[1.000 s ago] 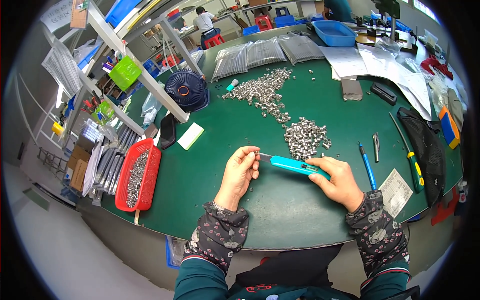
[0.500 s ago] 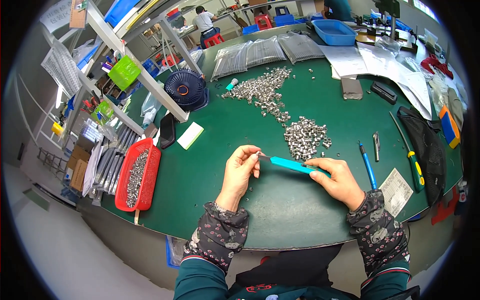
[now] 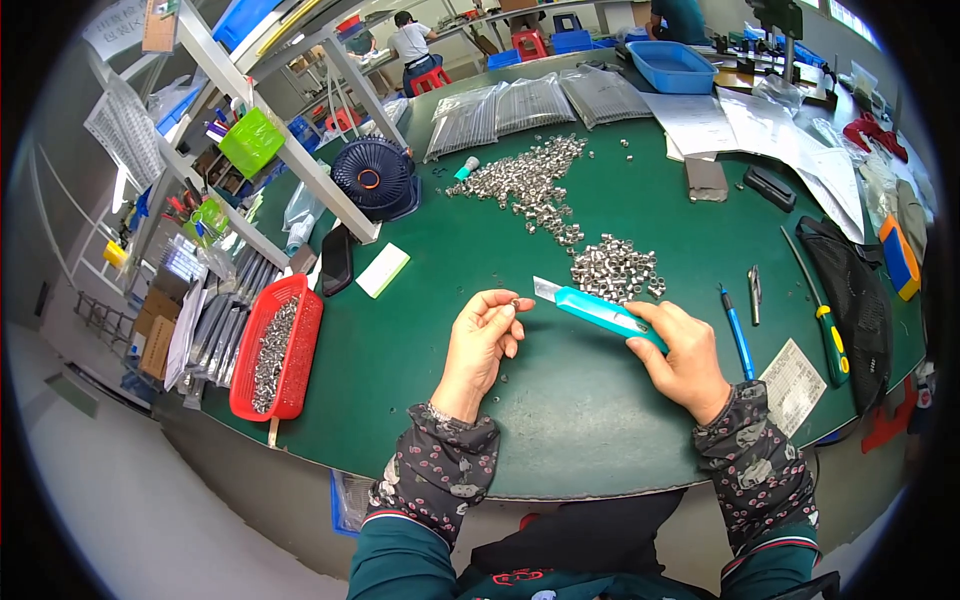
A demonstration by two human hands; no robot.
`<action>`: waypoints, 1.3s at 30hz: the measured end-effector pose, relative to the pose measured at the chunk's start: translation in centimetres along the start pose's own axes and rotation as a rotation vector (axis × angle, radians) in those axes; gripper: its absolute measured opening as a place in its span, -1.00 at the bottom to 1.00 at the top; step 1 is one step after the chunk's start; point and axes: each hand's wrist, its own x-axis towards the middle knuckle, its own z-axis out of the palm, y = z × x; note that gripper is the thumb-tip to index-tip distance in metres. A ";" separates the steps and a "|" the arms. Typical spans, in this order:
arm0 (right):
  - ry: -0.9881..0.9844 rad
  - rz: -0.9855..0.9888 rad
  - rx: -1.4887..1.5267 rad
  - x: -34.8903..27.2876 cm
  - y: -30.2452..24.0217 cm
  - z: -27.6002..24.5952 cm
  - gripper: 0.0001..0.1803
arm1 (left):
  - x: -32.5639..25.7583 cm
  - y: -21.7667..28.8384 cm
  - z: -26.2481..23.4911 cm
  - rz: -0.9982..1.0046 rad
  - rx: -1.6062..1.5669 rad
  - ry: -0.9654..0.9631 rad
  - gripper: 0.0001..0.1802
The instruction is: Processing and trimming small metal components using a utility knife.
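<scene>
My left hand (image 3: 484, 340) pinches a small metal ring (image 3: 516, 303) between thumb and fingertips, above the green table. In my right hand (image 3: 682, 350) is a teal utility knife (image 3: 602, 312), gripped by its rear end. Its bare blade (image 3: 546, 288) points left, a short gap away from the ring. Just beyond the knife lies a small heap of metal rings (image 3: 622, 265). A larger pile of similar rings (image 3: 530, 180) spreads farther back.
A red basket (image 3: 312, 345) full of small metal parts stands at left. Behind it are a black phone (image 3: 337, 262) and a dark blue fan (image 3: 375, 178). A blue pen-like tool (image 3: 737, 335) and a screwdriver (image 3: 832, 340) lie at right. Bagged tubes (image 3: 533, 105) line the back.
The knife blade has moved off the ring, up and to the right, and now shows its flat side. My left hand stays nearly in place, still holding the ring.
</scene>
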 end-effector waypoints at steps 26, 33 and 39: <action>-0.051 0.020 0.100 0.0 -0.1 0.0 -0.70 | 0.0 -0.6 -0.7 -0.076 -0.076 -0.027 -0.82; 0.215 0.074 0.198 0.7 0.1 -0.1 -0.70 | 0.1 0.2 0.2 -0.153 -0.217 -0.130 -0.82; 0.251 0.034 0.183 0.8 0.3 -0.2 -0.69 | -0.1 -0.7 4.3 0.310 1.089 -0.110 -0.80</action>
